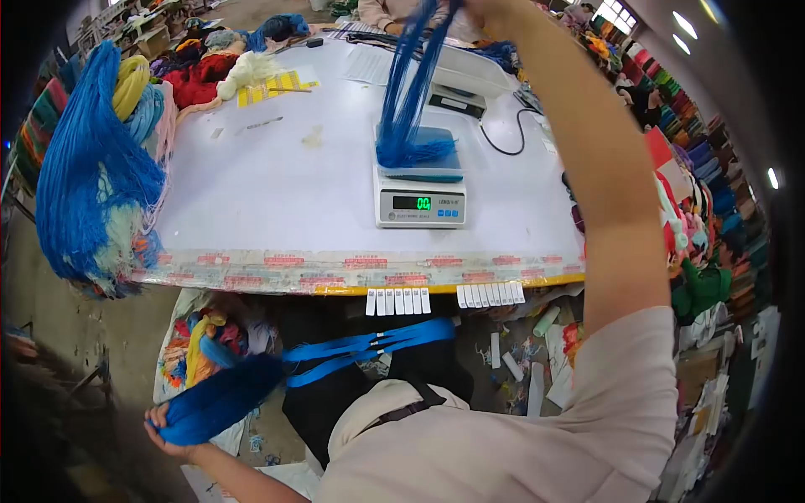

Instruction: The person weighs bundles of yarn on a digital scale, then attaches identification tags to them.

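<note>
My left hand (166,436), at lower left, is closed around one end of a blue yarn hank (222,398). Thinner blue strands with pale ties (377,342) extend from that hank across my lap. At the top edge, my right hand (480,12), partly cut off, grips raised blue yarn strands (411,80). These strands hang down into a clear tray (457,159) on a white electronic scale (423,208), where their lower end lies bunched. Green digits glow on the scale's display.
A big blue yarn bundle (92,168) hangs over the table's left side beside yellow yarn (130,86). Red yarn (201,80) and a yellow sheet (270,87) lie at the back. White labels (398,302) line the front edge. Behind the scale stands a white bin (474,71).
</note>
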Demonstrator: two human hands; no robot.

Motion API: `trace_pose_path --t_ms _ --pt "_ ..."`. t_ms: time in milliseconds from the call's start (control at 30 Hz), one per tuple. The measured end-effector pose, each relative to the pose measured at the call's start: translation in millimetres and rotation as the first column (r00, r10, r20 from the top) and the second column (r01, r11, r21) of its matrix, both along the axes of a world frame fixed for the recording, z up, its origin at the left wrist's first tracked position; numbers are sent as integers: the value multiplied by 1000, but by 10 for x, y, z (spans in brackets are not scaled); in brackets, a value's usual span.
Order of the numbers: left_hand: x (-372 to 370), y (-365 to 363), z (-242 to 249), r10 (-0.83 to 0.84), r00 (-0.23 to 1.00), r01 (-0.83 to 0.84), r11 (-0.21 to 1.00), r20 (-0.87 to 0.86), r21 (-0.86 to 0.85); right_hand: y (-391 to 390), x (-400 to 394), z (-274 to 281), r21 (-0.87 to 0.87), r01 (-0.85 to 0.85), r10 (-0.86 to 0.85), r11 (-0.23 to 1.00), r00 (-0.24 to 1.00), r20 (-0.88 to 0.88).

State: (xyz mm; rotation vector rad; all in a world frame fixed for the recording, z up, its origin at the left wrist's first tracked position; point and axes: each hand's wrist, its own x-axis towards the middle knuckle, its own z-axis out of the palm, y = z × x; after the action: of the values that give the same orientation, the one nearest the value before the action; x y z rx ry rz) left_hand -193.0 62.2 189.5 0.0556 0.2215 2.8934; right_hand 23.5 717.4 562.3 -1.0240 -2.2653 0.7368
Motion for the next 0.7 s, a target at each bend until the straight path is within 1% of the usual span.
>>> trace_pose_path --t_ms 33,67,100,133,167,200,233,300,333,400,433,467,500,533,567,600,633,667,700 --pt "-9 87 -44 -59 998 60 997 25 -44 514 200 -616 194 -74 56 978 994 97" --pt "-14 170 -45 -115 992 119 989 52 -84 494 399 -1038 41 70 -71 997 997 28" --pt "38 303 52 -161 984 170 974 71 -151 673 622 -1438 40 183 -187 982 956 225" --pt "115 439 142 -207 974 223 950 94 -218 596 887 -1735 -180 189 -169 965 978 119" --pt "150 502 178 -256 962 271 938 96 -216 693 1133 -2070 -207 308 -274 929 946 175" --pt "172 548 220 -263 960 277 934 94 -224 739 1367 -2353 -328 405 -393 853 913 108" --pt "187 602 264 -306 948 318 920 88 -230 736 1550 -2561 -449 482 -514 752 856 58" --pt "246 740 352 -372 924 381 892 85 -243 632 1832 -2777 -605 482 -599 634 801 10" --pt "284 800 412 -390 918 395 883 74 -252 574 1947 -2808 -724 389 -586 570 810 -26" --pt "361 883 540 -413 908 415 870 65 -268 174 1894 -2603 -727 477 -734 494 677 -54" --pt "403 922 599 -465 885 443 849 -10 -286 119 1902 -2612 -608 534 -709 587 702 -67" --pt "453 975 638 -511 856 466 831 -84 -304 19 1824 -2667 -609 535 -709 586 702 -66" --pt "515 1037 669 -508 858 464 831 -79 -307 -129 1681 -2794 -367 500 -608 784 736 -298" --pt "580 1100 715 -486 868 404 811 -104 -422 -351 1481 -2935 -80 452 -431 889 763 -482" --pt "646 1157 773 -467 875 335 775 -128 -537 -823 1187 -2775 -191 173 -243 966 857 -454" --pt "717 1242 831 -504 841 322 756 -194 -570 -1212 847 -2884 -268 -64 -86 961 855 -511" --pt "786 1343 878 -545 799 307 735 -256 -604 -1691 597 -2861 -288 -309 178 907 898 -402" --pt "851 1425 919 -566 782 299 707 -260 -640 -2187 368 -2791 -293 -424 319 857 883 -345" --pt "914 1514 962 -591 756 298 694 -282 -656 -2615 237 -2614 -134 -566 503 813 800 -328"
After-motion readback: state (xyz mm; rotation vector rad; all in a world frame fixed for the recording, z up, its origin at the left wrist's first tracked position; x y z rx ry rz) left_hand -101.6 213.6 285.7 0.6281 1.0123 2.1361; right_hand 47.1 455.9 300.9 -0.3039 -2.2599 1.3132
